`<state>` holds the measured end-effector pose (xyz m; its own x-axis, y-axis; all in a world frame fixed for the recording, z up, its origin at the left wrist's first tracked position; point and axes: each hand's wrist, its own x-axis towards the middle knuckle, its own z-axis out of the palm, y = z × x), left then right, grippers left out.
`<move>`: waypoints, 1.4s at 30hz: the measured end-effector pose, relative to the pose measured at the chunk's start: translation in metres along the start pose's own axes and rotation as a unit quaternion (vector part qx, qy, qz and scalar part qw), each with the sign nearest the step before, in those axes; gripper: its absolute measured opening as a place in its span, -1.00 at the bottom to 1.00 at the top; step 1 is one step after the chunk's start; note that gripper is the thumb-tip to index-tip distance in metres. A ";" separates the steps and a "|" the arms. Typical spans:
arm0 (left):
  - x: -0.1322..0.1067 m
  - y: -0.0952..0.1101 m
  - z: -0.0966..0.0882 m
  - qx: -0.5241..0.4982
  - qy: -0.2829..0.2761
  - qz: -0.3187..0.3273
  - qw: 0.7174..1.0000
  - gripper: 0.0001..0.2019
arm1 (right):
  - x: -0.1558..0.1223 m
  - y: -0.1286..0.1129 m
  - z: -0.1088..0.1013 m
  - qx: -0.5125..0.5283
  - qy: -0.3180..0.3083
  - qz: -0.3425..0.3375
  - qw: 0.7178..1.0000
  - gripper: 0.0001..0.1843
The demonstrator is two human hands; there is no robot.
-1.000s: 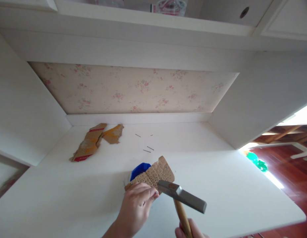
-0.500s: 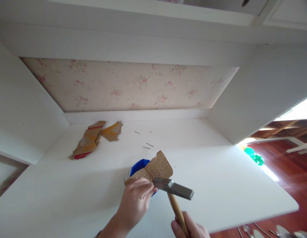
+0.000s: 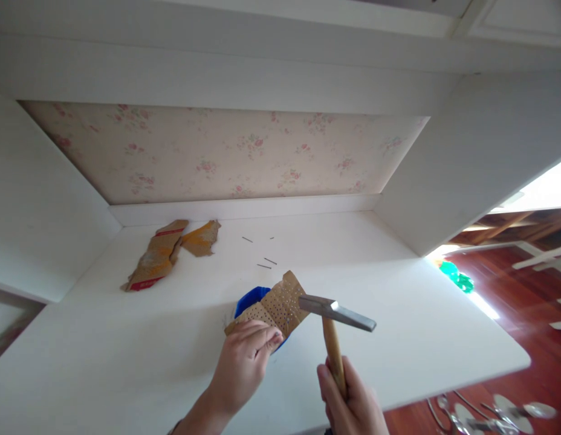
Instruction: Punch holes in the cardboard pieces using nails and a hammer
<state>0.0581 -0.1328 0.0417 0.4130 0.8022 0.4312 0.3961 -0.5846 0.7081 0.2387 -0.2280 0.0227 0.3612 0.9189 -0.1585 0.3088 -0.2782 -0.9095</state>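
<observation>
White tabletop [image 3: 389, 278]: R hand [image 3: 353, 396] grips hammer [image 3: 332, 338], handle ptg. nearside, head crosswise; L hand [image 3: 246, 353] holds card [image 3: 285, 304], pinch unclear.

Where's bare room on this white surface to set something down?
Widest: the white surface right of the hammer, out to the rounded corner. Another: left of the left hand, nearer than the torn cardboard. Crowded: the middle, where that hand, the perforated sheet and blue object meet, with thin nails beyond.

Hammer [image 3: 331, 332]: head drawn rightward, clear of the left hand [image 3: 245, 355].
Right hand [image 3: 352, 400]: slightly farther forward.
</observation>
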 end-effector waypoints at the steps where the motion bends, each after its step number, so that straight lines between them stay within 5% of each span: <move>1: 0.000 0.000 -0.001 -0.008 0.004 -0.004 1.000 -0.85 | 0.006 -0.002 0.002 0.008 0.004 0.008 1.000 -0.53; 6: 0.001 0.001 -0.005 -0.030 0.017 -0.034 0.999 -0.87 | 0.043 -0.009 0.015 0.076 0.007 0.062 0.995 -0.58; 13: 0.002 0.002 -0.006 -0.040 0.005 -0.064 0.997 -0.85 | 0.071 -0.021 0.030 0.195 -0.016 0.053 0.979 -0.59; 25: 0.007 0.016 -0.009 -0.033 0.013 -0.047 0.998 -0.84 | 0.070 -0.028 0.030 0.237 0.006 0.045 0.970 -0.63; 32: 0.006 0.010 0.005 -0.010 -0.012 -0.045 0.999 -0.85 | 0.074 -0.013 0.035 0.239 0.004 0.045 0.970 -0.61; 42: 0.002 0.004 0.013 0.024 0.022 -0.037 0.999 -0.88 | 0.074 -0.012 0.035 0.240 -0.002 0.037 0.970 -0.63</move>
<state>0.0715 -0.1346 0.0377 0.3453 0.8475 0.4031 0.4628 -0.5274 0.7125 0.2307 -0.1471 0.0082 0.3626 0.9027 -0.2315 -0.1643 -0.1826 -0.9694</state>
